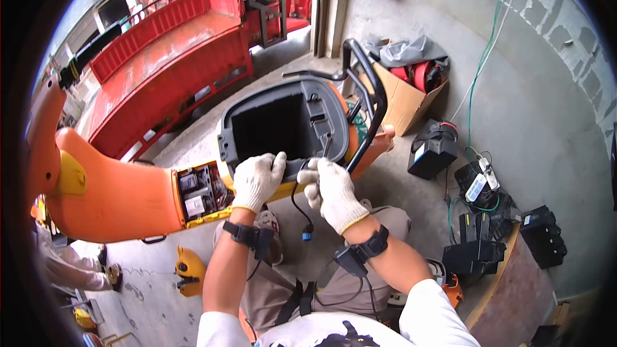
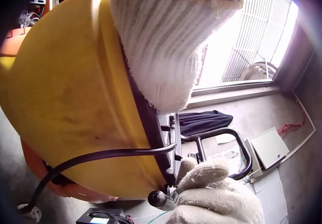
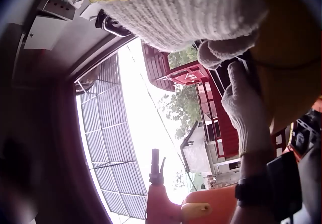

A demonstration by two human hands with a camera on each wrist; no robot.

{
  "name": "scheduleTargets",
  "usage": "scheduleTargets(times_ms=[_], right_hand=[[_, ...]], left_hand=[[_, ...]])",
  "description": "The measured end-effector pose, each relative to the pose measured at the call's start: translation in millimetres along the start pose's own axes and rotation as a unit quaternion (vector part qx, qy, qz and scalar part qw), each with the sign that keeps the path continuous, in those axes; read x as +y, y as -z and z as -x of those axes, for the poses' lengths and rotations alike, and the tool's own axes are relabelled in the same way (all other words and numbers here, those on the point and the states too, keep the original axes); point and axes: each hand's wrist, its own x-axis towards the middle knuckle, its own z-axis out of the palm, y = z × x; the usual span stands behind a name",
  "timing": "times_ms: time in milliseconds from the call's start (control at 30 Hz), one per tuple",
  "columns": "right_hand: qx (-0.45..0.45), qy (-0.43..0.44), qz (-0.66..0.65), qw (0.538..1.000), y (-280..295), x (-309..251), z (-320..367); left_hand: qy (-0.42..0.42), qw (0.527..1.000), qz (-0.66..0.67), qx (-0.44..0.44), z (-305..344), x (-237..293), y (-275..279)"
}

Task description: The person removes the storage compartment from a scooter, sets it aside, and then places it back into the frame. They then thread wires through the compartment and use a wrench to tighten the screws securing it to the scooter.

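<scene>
Scooter bucket (image 1: 335,115): hands apart, right hand (image 1: 335,198) clamped on dark tool (image 2: 163,200), left hand (image 1: 258,181) at rim (image 1: 292,169), grip unclear; brace rim, keep tool square, cable (image 1: 295,200) clear

Bin (image 1: 225,146) can be entered from above; depth hidden in shadow | near rim partly blocked by left hand (image 1: 257,183) and right hand (image 1: 335,196) — gap between them crossed by hanging cable (image 1: 295,200) | far right side fenced by black rail (image 1: 383,93) — space below hands narrowed by legs (image 1: 267,299)
</scene>
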Motion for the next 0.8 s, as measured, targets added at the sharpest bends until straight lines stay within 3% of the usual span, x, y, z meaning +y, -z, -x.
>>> scheduleTargets(times_ms=[133,267,333,400,467,500,600,667,800], right_hand=[[-0.061,-0.042,-0.031,0.997,8,1,-4],[-0.016,0.025,0.192,0.981,46,-33,8],[-0.042,-0.014,0.221,0.974,75,-67,-4],[-0.013,-0.016,0.262,0.965,92,-99,-23],[0.017,0.071,0.273,0.959,103,-107,-47],[0.022,0.068,0.274,0.959,101,-106,-45],[-0.137,0.026,0.088,0.986,109,-80,-35],[-0.287,0.009,-0.083,0.954,114,-52,-24],[-0.372,-0.015,-0.14,0.918,87,-17,20]], left_hand=[[-0.006,1.0,-0.003,0.017,2,0,1],[0.004,1.0,-0.008,-0.005,1,0,2],[0.009,1.0,-0.002,0.0,2,4,7],[0.013,1.0,0.004,-0.007,1,1,5],[0.016,1.0,0.008,-0.011,3,-1,1],[0.016,1.0,0.007,-0.009,3,0,2],[0.015,1.0,0.006,-0.001,3,-1,4],[0.014,1.0,0.007,-0.006,3,0,6],[0.001,1.0,-0.002,0.013,2,-3,-1]])
